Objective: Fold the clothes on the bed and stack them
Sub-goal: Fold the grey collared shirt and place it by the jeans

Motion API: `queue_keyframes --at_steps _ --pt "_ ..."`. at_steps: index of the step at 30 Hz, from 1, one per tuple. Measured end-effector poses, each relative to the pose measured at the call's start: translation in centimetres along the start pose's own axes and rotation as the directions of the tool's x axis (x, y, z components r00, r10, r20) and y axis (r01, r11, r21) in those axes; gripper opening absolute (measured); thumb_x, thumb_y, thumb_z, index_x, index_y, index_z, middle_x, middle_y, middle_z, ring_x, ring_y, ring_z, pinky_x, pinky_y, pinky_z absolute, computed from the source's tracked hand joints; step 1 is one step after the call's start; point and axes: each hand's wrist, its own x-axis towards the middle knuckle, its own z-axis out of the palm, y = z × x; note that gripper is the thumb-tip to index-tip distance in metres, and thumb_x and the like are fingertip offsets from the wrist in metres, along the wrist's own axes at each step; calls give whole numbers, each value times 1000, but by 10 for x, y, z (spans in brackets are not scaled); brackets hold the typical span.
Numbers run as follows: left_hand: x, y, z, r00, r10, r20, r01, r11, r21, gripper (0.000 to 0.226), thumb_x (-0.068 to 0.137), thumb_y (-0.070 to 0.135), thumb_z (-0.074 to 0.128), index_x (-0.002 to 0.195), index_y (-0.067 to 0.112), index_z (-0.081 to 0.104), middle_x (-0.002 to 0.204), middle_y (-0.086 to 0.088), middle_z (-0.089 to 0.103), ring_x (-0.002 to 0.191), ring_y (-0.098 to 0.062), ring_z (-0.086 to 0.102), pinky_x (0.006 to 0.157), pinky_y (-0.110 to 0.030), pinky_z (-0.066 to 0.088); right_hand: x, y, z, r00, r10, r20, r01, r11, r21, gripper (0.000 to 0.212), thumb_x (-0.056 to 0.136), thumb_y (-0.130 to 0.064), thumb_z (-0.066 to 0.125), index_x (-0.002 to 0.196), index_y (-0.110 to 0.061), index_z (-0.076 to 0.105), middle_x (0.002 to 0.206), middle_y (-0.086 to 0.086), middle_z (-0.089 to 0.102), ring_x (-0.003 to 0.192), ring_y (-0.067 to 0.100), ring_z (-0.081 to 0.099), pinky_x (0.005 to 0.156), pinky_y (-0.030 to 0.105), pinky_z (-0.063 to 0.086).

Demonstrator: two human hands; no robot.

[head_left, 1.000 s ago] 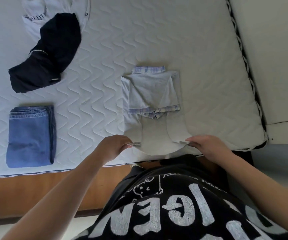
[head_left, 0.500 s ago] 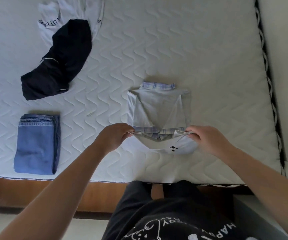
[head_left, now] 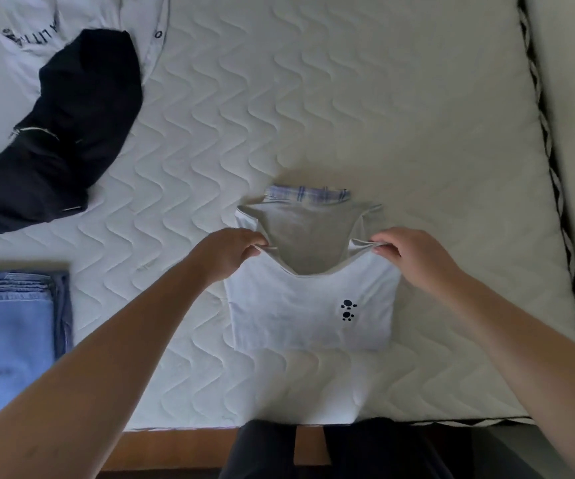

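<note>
A white shirt (head_left: 300,316) with a plaid collar and small black paw prints lies on the quilted mattress (head_left: 348,108), its lower half doubled up over the top. My left hand (head_left: 231,254) pinches the left corner of the raised hem. My right hand (head_left: 407,254) pinches the right corner. The hem sags between them, a little short of the collar. Folded blue jeans (head_left: 10,326) lie at the left edge. A crumpled black garment (head_left: 61,133) lies at the back left, on top of an unfolded white printed shirt (head_left: 82,15).
The mattress's braided edge (head_left: 548,150) runs down the right side, with a pale wall beyond it. The wooden bed frame (head_left: 175,447) shows along the near edge, where my dark trousers stand against it.
Both hands have carried the shirt's hem from the near edge of the bed up over the body toward the collar. The paw-print side now faces up.
</note>
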Motion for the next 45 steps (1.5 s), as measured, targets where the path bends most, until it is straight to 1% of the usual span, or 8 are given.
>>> queue_keyframes --at_steps 5,8,13,22,27,34,40,45 --pt "52 -28 -12 994 -79 -72 70 991 -114 24 88 36 71 109 26 70 97 2 72 90 -18 65 78 -30 48 44 26 8 997 34 -68 -33 999 27 19 88 -22 72 102 -9 72 87 5 71 79 24 63 69 31 43" --pt "81 -44 -13 994 -66 -91 56 993 -105 14 88 37 69 99 27 70 81 5 68 77 -15 62 67 -27 44 67 45 15 993 49 -107 -46 998 34 20 89 -22 71 104 -9 72 89 4 70 80 22 62 70 31 42" --pt "120 -66 4 993 -57 -99 49 996 -81 14 92 34 65 103 27 68 86 6 68 81 -15 60 74 -31 46 106 70 34 994 20 -109 -20 1000 -2 15 90 -21 70 100 -9 71 86 8 68 80 28 61 74 42 49" --pt "172 -86 31 985 -155 -69 146 982 -120 11 95 29 62 104 24 67 87 7 62 82 -14 56 67 -27 38 159 97 72 993 101 -58 -104 993 -61 17 92 -23 67 103 -12 71 93 9 68 88 30 60 73 35 43" --pt "184 -91 41 984 -152 -96 128 967 -219 12 93 24 65 104 27 69 97 9 64 90 -10 58 77 -25 40 173 99 82 995 99 -24 -101 993 -66 17 90 -22 69 103 -12 72 95 9 69 92 31 61 79 39 45" --pt "189 -99 51 980 -150 -127 119 966 -228 16 96 20 61 111 19 67 106 5 62 97 -11 56 82 -23 37 170 96 88 987 94 -127 -96 995 -8 19 80 -29 79 94 -17 74 87 2 71 86 25 62 82 42 45" --pt "192 -103 53 980 -98 -172 64 979 -195 17 95 15 62 110 10 66 115 -2 55 99 -13 54 87 -21 35 177 101 98 973 194 -127 -190 981 41 31 85 -34 74 105 -10 70 104 6 69 97 24 61 80 33 41" --pt "196 -105 50 969 -159 -189 116 969 -220 16 97 20 59 111 16 65 112 1 64 101 -11 56 83 -22 37 187 100 99 958 276 -75 -270 960 79 31 87 -38 71 107 -14 67 105 5 69 100 25 61 82 33 44"
